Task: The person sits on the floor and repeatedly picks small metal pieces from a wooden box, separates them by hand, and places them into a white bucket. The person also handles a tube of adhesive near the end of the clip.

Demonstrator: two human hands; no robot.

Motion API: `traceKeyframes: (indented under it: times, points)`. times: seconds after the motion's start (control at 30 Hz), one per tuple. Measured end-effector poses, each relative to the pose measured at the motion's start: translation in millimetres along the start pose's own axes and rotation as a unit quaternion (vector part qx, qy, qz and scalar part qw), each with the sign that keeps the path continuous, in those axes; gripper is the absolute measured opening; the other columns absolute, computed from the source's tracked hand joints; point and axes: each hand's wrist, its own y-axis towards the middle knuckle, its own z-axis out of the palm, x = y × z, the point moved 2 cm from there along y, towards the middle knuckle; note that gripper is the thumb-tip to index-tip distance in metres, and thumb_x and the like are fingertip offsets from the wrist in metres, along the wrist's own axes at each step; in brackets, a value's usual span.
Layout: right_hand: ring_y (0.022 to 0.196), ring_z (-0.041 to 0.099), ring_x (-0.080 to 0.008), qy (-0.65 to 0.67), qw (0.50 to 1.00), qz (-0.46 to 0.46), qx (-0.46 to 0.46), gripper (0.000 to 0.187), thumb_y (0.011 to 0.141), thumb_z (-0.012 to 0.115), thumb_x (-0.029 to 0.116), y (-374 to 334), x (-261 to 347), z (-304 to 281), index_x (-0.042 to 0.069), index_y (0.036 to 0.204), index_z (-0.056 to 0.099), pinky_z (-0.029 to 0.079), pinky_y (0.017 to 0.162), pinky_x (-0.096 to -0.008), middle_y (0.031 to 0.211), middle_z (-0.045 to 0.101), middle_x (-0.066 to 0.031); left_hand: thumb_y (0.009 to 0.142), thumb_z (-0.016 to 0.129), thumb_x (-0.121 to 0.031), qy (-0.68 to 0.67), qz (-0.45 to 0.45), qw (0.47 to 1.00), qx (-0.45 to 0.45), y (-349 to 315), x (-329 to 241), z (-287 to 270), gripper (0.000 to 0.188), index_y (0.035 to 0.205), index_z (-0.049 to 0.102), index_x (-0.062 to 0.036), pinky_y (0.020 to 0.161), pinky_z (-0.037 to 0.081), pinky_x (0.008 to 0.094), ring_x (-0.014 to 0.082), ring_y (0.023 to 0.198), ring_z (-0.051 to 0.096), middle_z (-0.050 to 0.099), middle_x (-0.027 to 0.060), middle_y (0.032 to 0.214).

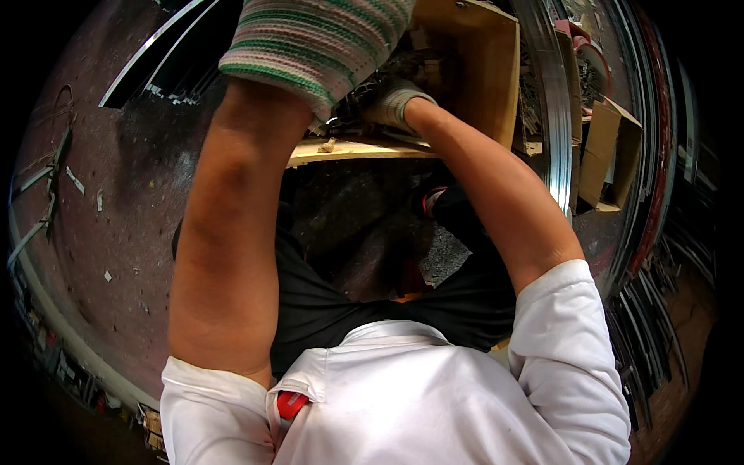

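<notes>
Tan open wooden box [492, 74]: looks mid-work, dark tangled bits [359, 98] left inside; right striped-knit-gloved hand [392, 107] within, left striped-knit-gloved hand [318, 46] higher; can't tell either grip.

**Green and pink stripes standing out**

The left knit glove [319, 45] is showing bands of green, pink and off-white; the right knit glove [395, 105] is looking paler, its cuff carrying greenish stripes. The short-sleeved shirt [418, 395] is gleaming plain white, the trousers [310, 291] are appearing solid black, and the pocketed object [292, 404] is flashing red. The wooden box [484, 74] is glowing honey-yellow, and the floor [132, 240] is showing pale-flecked maroon.
</notes>
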Motion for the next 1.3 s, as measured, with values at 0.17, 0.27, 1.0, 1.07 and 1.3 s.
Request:
traceKeyframes:
  times: [0.17, 0.27, 1.0, 1.07, 1.3]
  points:
    - [0.117, 0.067, -0.0316, -0.019, 0.998, -0.009, -0.053, 0.047, 0.094, 0.063, 0.039, 19, -10, 19, 0.011, 0.131, 0.069, 0.053, 0.098, -0.0441, 0.133, 0.069, -0.0129, 0.1, 0.071, -0.022, -0.035, 0.005, 0.999, 0.011, 4, 6, 0, 0.025, 0.092, 0.073, 0.0012, 0.054, 0.043, 0.0246, 0.0053, 0.062, 0.051, 0.064, 0.0004, 0.068]
    - [0.113, 0.068, -0.0323, -0.029, 0.999, 0.003, -0.017, 0.046, 0.095, 0.062, 0.04, -1, 2, 3, 0.011, 0.129, 0.07, 0.053, 0.097, -0.0429, 0.132, 0.069, -0.0124, 0.1, 0.071, -0.022, -0.035, -0.005, 0.999, 0.016, 4, 6, -1, 0.025, 0.093, 0.073, 0.0011, 0.055, 0.044, 0.0252, 0.0059, 0.062, 0.051, 0.065, 0.001, 0.069]
    - [0.068, 0.068, -0.0072, 0.603, 0.752, -0.077, -0.255, 0.039, 0.09, 0.081, 0.041, -163, -35, -76, 0.006, 0.092, 0.064, 0.059, 0.058, -0.0215, 0.075, 0.067, -0.0013, 0.102, 0.066, -0.028, 0.021, -0.059, 0.983, 0.17, -13, 37, 37, 0.029, 0.113, 0.07, -0.0017, 0.079, 0.06, 0.0314, 0.0183, 0.086, 0.072, 0.075, 0.0111, 0.096]
    - [0.066, 0.068, -0.0072, 0.601, 0.749, -0.084, -0.266, 0.039, 0.09, 0.081, 0.041, -165, -37, -82, 0.006, 0.092, 0.063, 0.059, 0.057, -0.0212, 0.074, 0.067, -0.0013, 0.102, 0.067, -0.027, -0.01, -0.07, 0.98, 0.185, -15, 36, 42, 0.029, 0.114, 0.069, -0.0013, 0.08, 0.06, 0.0307, 0.0174, 0.089, 0.072, 0.075, 0.0108, 0.098]
    - [0.069, 0.067, -0.008, 0.564, 0.742, -0.095, -0.351, 0.041, 0.091, 0.08, 0.043, -161, -59, -90, 0.005, 0.091, 0.064, 0.057, 0.059, -0.0221, 0.075, 0.068, -0.0026, 0.1, 0.07, -0.024, -0.027, -0.113, 0.974, 0.195, -12, 28, 50, 0.029, 0.118, 0.067, -0.0015, 0.087, 0.059, 0.0283, 0.0151, 0.097, 0.071, 0.073, 0.0093, 0.104]
